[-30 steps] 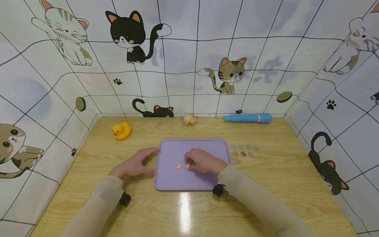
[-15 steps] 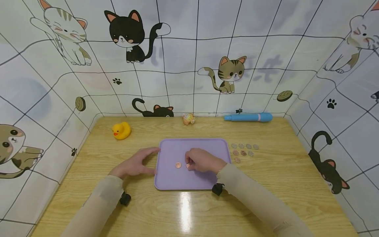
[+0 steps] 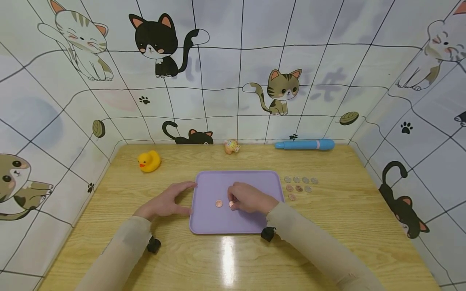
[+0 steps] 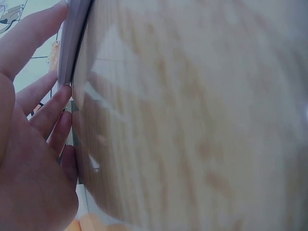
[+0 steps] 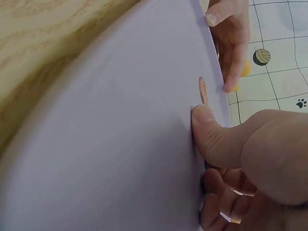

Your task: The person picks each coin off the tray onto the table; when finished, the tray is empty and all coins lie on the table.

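Observation:
A lilac tray (image 3: pixel 212 222) lies on the wooden table. On it, left of centre, one copper coin (image 3: pixel 219 203) lies flat. Just to its right, the right hand (image 3: pixel 251 197) pinches a second copper coin (image 3: pixel 231 204) by the fingertips, low over the tray. In the right wrist view the right thumb (image 5: pixel 207 127) is down at the tray surface and mostly hides that coin; the flat coin (image 5: pixel 203 90) shows just beyond. The left hand (image 3: pixel 165 201) touches the tray's left rim with thumb and fingers spread, also seen along the tray edge (image 4: pixel 74 43) in the left wrist view.
Several silver and copper coins (image 3: pixel 299 188) lie in loose rows right of the tray. Along the back stand a yellow rubber duck (image 3: pixel 149 161), a small figurine (image 3: pixel 231 146) and a blue pen-shaped object (image 3: pixel 306 144). Cat-printed cloth (image 3: pixel 222 101) walls in the table.

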Demonstrator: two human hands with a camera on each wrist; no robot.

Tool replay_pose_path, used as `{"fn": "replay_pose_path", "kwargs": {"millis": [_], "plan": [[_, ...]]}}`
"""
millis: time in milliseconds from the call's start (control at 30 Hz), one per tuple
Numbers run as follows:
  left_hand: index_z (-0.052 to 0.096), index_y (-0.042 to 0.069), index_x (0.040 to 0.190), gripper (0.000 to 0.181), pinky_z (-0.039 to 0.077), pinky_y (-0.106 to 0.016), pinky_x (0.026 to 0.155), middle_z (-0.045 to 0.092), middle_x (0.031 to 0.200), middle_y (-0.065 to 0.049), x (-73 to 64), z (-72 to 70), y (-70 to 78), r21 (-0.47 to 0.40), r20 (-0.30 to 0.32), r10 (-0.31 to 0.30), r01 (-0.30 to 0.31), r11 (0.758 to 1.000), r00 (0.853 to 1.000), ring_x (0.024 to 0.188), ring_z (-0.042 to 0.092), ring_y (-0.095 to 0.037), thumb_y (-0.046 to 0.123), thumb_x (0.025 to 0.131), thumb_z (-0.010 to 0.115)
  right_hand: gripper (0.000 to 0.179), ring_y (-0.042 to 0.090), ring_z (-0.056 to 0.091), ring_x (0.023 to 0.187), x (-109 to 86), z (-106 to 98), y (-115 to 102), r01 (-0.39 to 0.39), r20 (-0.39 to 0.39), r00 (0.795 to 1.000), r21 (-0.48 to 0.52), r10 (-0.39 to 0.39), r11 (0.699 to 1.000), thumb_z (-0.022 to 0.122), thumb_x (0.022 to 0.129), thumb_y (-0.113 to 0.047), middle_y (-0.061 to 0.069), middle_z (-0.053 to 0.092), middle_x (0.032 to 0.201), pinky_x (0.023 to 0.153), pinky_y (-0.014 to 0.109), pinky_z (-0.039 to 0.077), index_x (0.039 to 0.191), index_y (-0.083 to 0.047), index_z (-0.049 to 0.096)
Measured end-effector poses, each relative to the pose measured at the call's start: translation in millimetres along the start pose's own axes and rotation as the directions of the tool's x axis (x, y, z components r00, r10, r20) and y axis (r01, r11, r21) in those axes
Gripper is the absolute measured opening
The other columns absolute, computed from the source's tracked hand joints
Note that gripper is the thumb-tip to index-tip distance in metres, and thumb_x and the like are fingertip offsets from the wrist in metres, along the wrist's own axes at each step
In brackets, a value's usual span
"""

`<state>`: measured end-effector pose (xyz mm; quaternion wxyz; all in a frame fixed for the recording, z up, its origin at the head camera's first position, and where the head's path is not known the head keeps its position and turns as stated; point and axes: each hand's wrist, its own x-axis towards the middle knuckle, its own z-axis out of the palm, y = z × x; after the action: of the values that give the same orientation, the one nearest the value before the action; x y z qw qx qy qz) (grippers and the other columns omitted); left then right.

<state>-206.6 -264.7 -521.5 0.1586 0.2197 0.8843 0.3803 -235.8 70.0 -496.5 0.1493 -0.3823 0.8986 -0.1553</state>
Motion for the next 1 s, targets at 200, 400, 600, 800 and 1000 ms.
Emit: {"fn": "replay_pose_path", "kwargs": {"millis": [200, 400, 600, 800, 1000], "plan": [[0.041, 0.017, 0.162, 0.094, 0.017, -0.069, 0.124, 0.035, 0.168, -0.014, -0.8, 0.1, 2.0, -0.029, -0.003, -0.002, 0.002, 1.0, 1.0, 0.153, 0.028, -0.041, 0.037, 0.083, 0.089, 0.021, 0.012, 0.051, 0.084, -2.9, 0.5, 0.3, 0.042, -0.044, 0.998, 0.055, -0.039, 0.998, 0.084, 0.091, -0.017, -0.004, 0.055, 0.088, 0.076, 0.029, 0.047, 0.09, -0.015, 0.063], [0.041, 0.015, 0.162, 0.094, 0.015, -0.069, 0.124, 0.035, 0.168, -0.013, -1.2, 0.7, 4.8, -0.06, 0.001, -0.013, 0.013, 0.998, 1.0, 0.154, 0.026, -0.041, 0.033, 0.083, 0.09, 0.02, 0.007, 0.055, 0.078, -3.3, 1.2, 1.4, 0.082, -0.071, 0.995, 0.117, -0.074, 0.99, 0.083, 0.091, -0.01, -0.007, 0.062, 0.081, 0.073, 0.025, 0.049, 0.086, -0.013, 0.064], [0.042, 0.016, 0.161, 0.094, 0.016, -0.069, 0.124, 0.035, 0.168, -0.013, -0.7, 1.0, 3.2, -0.051, 0.0, -0.008, 0.008, 0.999, 1.0, 0.153, 0.027, -0.041, 0.033, 0.083, 0.09, 0.016, 0.007, 0.056, 0.075, -5.8, 0.0, 1.5, 0.081, -0.073, 0.995, 0.158, -0.071, 0.984, 0.082, 0.092, -0.011, -0.007, 0.064, 0.08, 0.071, 0.026, 0.05, 0.088, -0.013, 0.066], [0.043, 0.014, 0.161, 0.094, 0.018, -0.068, 0.124, 0.037, 0.167, -0.013, 1.2, -0.2, 3.0, -0.038, -0.008, 0.016, -0.017, 0.999, 1.0, 0.153, 0.029, -0.041, 0.033, 0.082, 0.09, 0.011, 0.009, 0.059, 0.079, -8.8, -4.9, -0.1, 0.083, -0.081, 0.994, 0.192, -0.068, 0.978, 0.079, 0.094, -0.01, -0.005, 0.067, 0.084, 0.075, 0.028, 0.051, 0.091, -0.012, 0.069], [0.043, 0.012, 0.16, 0.094, 0.018, -0.068, 0.124, 0.037, 0.167, -0.014, 2.1, -2.1, 5.7, -0.044, -0.007, 0.015, -0.015, 0.999, 1.0, 0.153, 0.029, -0.041, 0.032, 0.082, 0.091, 0.009, 0.011, 0.063, 0.083, -12.0, -9.6, 0.9, 0.102, -0.106, 0.991, 0.222, -0.08, 0.97, 0.079, 0.095, -0.009, -0.003, 0.07, 0.087, 0.078, 0.029, 0.054, 0.091, -0.012, 0.071]]}}
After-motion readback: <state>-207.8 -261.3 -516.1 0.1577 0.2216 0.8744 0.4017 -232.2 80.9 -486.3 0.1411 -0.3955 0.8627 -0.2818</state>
